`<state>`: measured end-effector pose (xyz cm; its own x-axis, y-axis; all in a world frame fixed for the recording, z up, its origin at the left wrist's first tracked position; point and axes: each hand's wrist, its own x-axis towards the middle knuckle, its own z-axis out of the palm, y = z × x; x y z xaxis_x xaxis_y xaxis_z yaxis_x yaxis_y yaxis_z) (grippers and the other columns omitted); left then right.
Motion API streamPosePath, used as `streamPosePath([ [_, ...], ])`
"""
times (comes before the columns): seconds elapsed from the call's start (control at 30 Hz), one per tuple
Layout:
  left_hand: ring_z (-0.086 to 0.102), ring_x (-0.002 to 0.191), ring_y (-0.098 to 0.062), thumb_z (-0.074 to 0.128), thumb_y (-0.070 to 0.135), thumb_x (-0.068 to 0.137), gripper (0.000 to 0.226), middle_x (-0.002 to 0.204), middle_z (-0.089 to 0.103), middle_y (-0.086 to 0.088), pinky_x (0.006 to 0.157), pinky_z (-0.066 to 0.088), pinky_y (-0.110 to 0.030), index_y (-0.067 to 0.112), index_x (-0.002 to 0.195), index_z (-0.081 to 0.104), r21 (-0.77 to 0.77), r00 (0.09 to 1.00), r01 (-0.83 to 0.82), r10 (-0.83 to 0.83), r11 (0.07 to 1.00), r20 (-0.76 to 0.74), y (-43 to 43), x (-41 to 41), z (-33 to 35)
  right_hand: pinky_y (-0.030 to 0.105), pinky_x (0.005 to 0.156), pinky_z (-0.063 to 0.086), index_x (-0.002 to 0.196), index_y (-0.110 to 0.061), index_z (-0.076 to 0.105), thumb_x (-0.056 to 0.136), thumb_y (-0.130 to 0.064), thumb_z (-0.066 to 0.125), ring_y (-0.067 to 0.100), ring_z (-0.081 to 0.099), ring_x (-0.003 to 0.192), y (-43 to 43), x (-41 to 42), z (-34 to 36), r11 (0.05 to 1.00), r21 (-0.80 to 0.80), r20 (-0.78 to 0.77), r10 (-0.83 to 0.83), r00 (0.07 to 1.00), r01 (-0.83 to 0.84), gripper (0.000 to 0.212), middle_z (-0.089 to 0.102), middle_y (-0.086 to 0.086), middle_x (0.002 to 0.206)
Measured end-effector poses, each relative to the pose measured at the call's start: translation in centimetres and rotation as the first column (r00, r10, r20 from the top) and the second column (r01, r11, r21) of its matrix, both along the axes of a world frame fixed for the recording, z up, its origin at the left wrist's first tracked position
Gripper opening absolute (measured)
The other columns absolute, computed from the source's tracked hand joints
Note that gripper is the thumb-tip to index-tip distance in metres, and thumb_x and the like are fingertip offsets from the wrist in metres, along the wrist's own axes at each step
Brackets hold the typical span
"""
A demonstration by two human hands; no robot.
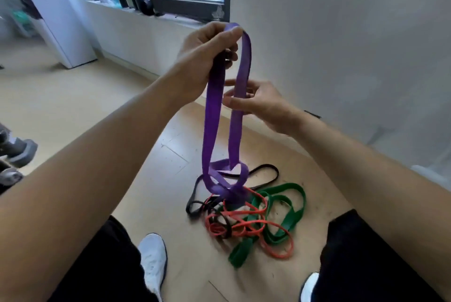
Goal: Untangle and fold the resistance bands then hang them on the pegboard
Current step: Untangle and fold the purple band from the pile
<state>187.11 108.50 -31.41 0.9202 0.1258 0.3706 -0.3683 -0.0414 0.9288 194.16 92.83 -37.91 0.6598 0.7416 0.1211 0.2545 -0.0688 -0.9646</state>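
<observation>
L hand [207, 55] fingers [224, 38] curl round top of purple band [212, 118]; R hand [261, 104] pinches strand below them. Prob. limp, stretchy; grab nearer tangle [244, 215].

A person seen from their own head-height view. Left forearm [97, 155] and right forearm [366, 167] are bare up to the frame's edge, and the left hand [205, 57] and right hand [258, 104] are bare too. A thin dark strap [312, 114] edges the right wrist; what it is cannot be told. Black cloth [105, 265] covers both thighs. The left shoe [153, 260] is a white trainer with a dark rim; only the white, dark-edged toe of the right shoe [310, 287] shows
</observation>
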Motion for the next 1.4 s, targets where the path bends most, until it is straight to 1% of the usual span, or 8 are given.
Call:
streamPosePath([
  [0.1,0.061,0.076,-0.013,0.068,0.025,0.090,0.011,0.081,0.064,0.001,0.072,0.050,-0.026,0.015,0.094,0.064,-0.052,1.000,0.000,0.001,0.999,0.018,-1.5,-0.9,1.9,0.020,0.069,0.052,0.117,-0.010,0.069,0.080,-0.024,0.086,0.012,0.069,0.085,0.2,-1.3,2.2,0.998,-0.049,0.067,-0.037,0.997,0.041,0.043,0.074,0.004,0.103],
  [0.2,0.062,0.077,-0.014,0.070,0.022,0.088,0.015,0.086,0.066,-0.002,0.072,0.052,-0.027,0.012,0.098,0.065,-0.111,0.999,0.028,-0.024,0.993,0.033,-2.5,-1.9,3.5,0.029,0.081,0.060,0.114,-0.013,0.070,0.082,-0.021,0.084,0.018,0.072,0.095,0.5,-2.2,3.5,0.992,-0.066,0.154,-0.094,0.984,0.105,0.035,0.074,0.006,0.110],
  [0.27,0.062,0.079,-0.014,0.071,0.019,0.088,0.016,0.086,0.065,-0.003,0.074,0.053,-0.029,0.011,0.101,0.065,-0.133,0.998,0.036,-0.030,0.990,0.051,-2.3,-2.6,4.3,0.029,0.076,0.060,0.107,-0.004,0.072,0.087,-0.015,0.079,0.017,0.071,0.086,0.3,-2.6,4.3,0.983,-0.044,0.188,-0.166,0.968,0.177,0.023,0.075,0.010,0.100],
  [0.37,0.064,0.087,-0.017,0.072,0.014,0.091,0.019,0.091,0.066,-0.006,0.084,0.055,-0.032,0.010,0.108,0.066,-0.117,0.997,0.032,-0.023,0.993,0.072,-1.4,-3.9,5.0,0.027,0.063,0.054,0.098,0.002,0.072,0.091,-0.012,0.074,0.015,0.065,0.073,-0.6,-3.0,6.0,0.958,-0.038,0.216,-0.269,0.939,0.283,0.015,0.071,0.011,0.086],
  [0.5,0.070,0.105,-0.021,0.073,0.024,0.092,0.023,0.107,0.072,-0.004,0.096,0.055,-0.034,0.018,0.113,0.068,-0.069,0.997,-0.077,0.079,0.995,0.016,-0.1,-4.9,4.1,0.033,0.061,0.054,0.107,0.002,0.070,0.097,-0.007,0.064,0.020,0.070,0.079,-2.1,-2.8,8.9,0.959,-0.072,0.232,-0.251,0.940,0.274,0.015,0.075,0.015,0.097],
  [0.63,0.069,0.113,-0.022,0.069,0.038,0.093,0.039,0.120,0.072,-0.004,0.099,0.056,-0.038,0.018,0.126,0.063,-0.016,0.981,-0.132,0.128,0.991,-0.143,-0.6,-4.4,0.6,0.030,0.069,0.061,0.109,-0.001,0.069,0.092,-0.009,0.072,0.023,0.070,0.085,-3.7,-2.4,10.6,0.970,-0.037,0.130,-0.234,0.963,0.241,0.020,0.070,0.013,0.096],
  [0.93,0.070,0.109,-0.020,0.083,0.040,0.078,0.063,0.118,0.072,-0.006,0.095,0.058,-0.036,0.017,0.132,0.059,0.118,0.932,0.165,-0.116,0.979,-0.342,-3.3,1.8,-9.2,0.028,0.072,0.060,0.105,-0.001,0.068,0.091,-0.007,0.072,0.022,0.070,0.088,-4.5,2.8,8.3,0.970,0.109,-0.162,-0.197,0.967,0.216,0.016,0.069,0.011,0.095],
  [1.4,0.070,0.090,-0.025,0.070,0.011,0.093,0.021,0.095,0.072,-0.008,0.089,0.058,-0.040,0.008,0.114,0.068,-0.014,0.910,0.082,-0.081,0.996,-0.406,-2.2,11.5,-17.0,0.022,0.065,0.057,0.090,-0.007,0.067,0.093,-0.015,0.073,0.015,0.067,0.080,-2.5,15.0,-1.4,0.882,0.147,-0.497,-0.325,0.805,0.447,0.011,0.066,0.009,0.085],
])
